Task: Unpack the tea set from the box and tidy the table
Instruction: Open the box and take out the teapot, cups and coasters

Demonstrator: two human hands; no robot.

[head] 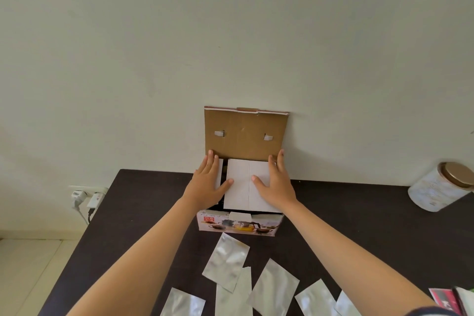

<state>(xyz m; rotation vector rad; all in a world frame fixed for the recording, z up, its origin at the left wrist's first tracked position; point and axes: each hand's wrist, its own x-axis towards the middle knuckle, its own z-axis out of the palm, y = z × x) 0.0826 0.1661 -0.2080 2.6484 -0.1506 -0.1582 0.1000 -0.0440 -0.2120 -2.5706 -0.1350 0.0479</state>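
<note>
Head view: the only view, looking down over both forearms onto the table.
Box: a small printed cardboard tea set box stands at the far edge of the dark brown table, against the pale wall; its brown corrugated lid is folded up and back against that wall.
Insert: a white cardboard insert panel with a centre crease lies flat across the box opening, covering what is inside.
Left hand: left hand lies flat with fingers straight on the left side of the box top, thumb on the insert; it grasps nothing.
Right hand: right hand lies flat with fingers straight on the right side of the insert; it grasps nothing.
Tea set: not visible outside the box; judged to be under the insert.
Done: lid opened.
Left: lift off the insert, take out every piece, then tidy.
Clutter: about 6 silver foil sachets lie scattered towards the near edge.
Right edge: a round white canister with a bronze lid stands near the far right corner; a red and white packet lies at the near right corner.
Beyond the table: white plugs in a wall socket sit left of the far left corner.
</note>
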